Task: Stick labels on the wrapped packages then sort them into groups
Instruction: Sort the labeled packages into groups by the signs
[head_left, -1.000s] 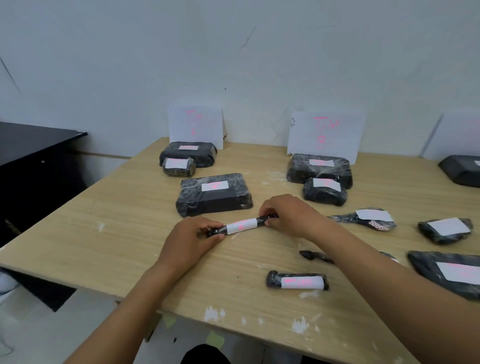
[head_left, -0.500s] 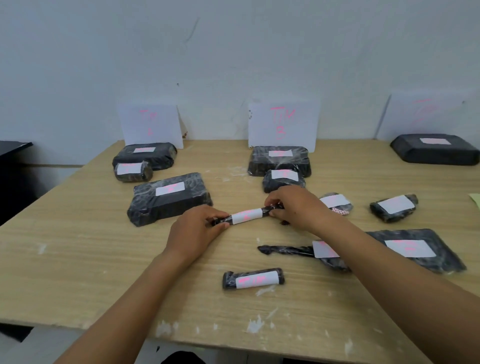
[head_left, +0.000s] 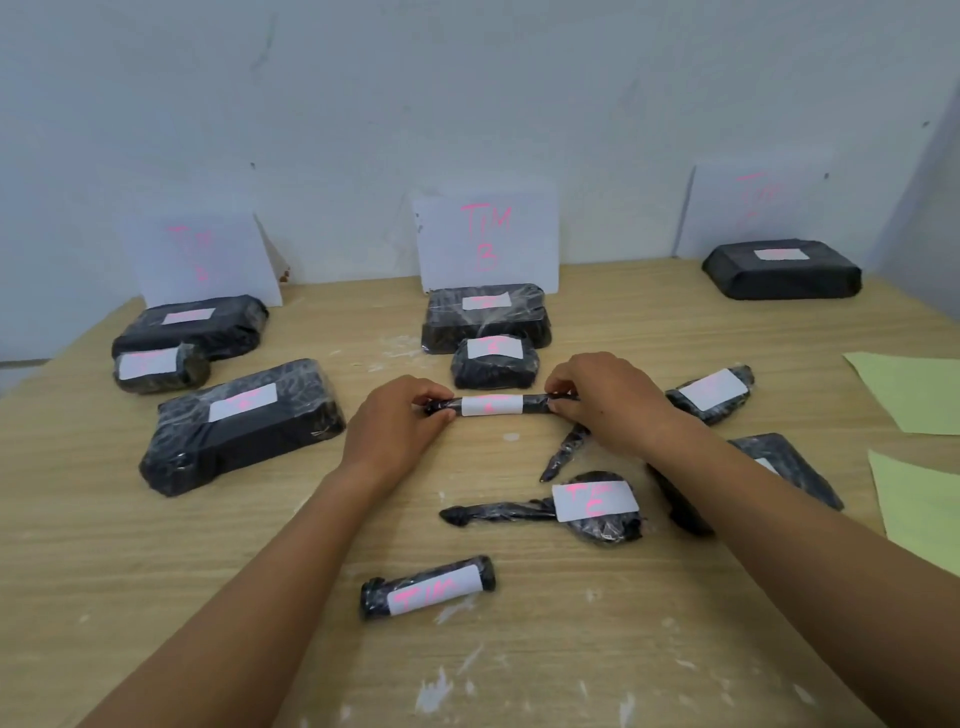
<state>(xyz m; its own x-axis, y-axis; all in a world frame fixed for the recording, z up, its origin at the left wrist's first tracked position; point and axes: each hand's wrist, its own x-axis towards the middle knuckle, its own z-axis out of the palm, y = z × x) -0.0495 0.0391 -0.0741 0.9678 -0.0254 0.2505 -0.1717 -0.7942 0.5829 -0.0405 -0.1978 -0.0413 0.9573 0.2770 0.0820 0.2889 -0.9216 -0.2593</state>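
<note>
A thin black wrapped stick with a white label (head_left: 491, 405) is held level just above the table, my left hand (head_left: 394, 427) pinching its left end and my right hand (head_left: 607, 400) pinching its right end. Behind it lie two labelled black packages (head_left: 485, 315) (head_left: 493, 362) in front of the middle sign card reading TIM 3 (head_left: 487, 239). A left sign card (head_left: 200, 257) stands behind three labelled packages (head_left: 189, 325) (head_left: 158, 366) (head_left: 241, 423). A right sign card (head_left: 756, 208) has one package (head_left: 781, 269) before it. Near me lie a labelled roll (head_left: 428, 586) and a spoon-shaped package (head_left: 571, 506).
More wrapped packages lie right of my right arm: one labelled (head_left: 710, 393), one flat and partly hidden (head_left: 779, 465), plus a thin unlabelled-looking piece (head_left: 566, 451). Two pale green sheets (head_left: 906, 389) (head_left: 922, 506) sit at the table's right edge. The wooden table (head_left: 104, 545) meets a white wall.
My view has shifted rightward, bringing the right sign and green sheets into sight. Both hands have turned the thin labelled stick from slanted to level and carried it slightly towards the middle group.
</note>
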